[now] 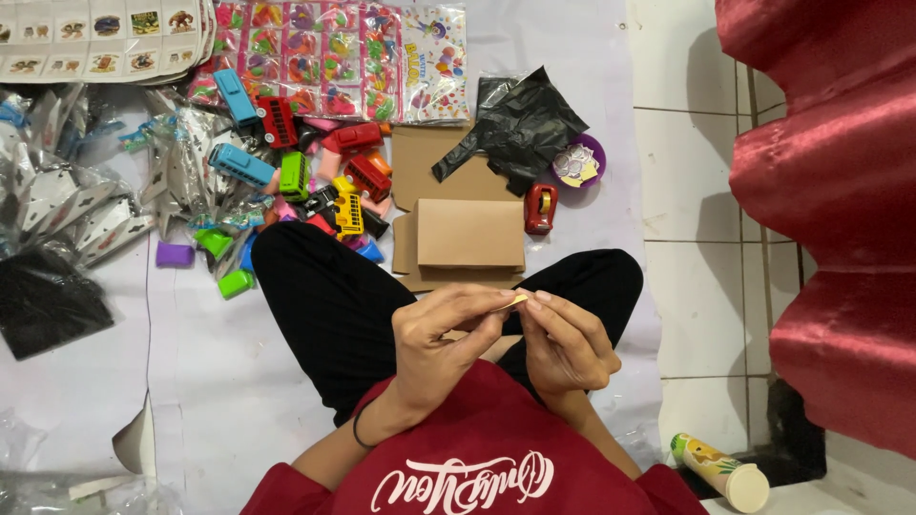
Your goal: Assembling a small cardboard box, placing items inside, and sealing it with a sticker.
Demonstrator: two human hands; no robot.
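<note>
My left hand (446, 341) and my right hand (565, 341) meet above my crossed legs in black trousers. Together they pinch a small pale yellowish piece (518, 299) between the fingertips; I cannot tell what it is. Just beyond the hands a brown cardboard box (469, 234) lies on flattened cardboard (420, 167). To the right of the box stands a red tape dispenser (540, 209).
A heap of small plastic toy buses and cars (315, 181) lies to the left of the box. Packets of toys (334, 57) sit at the back, clear bags (67, 191) at far left, black plastic bag (525, 124), purple bowl (582, 162), red curtain (840, 191), a tube can (720, 470).
</note>
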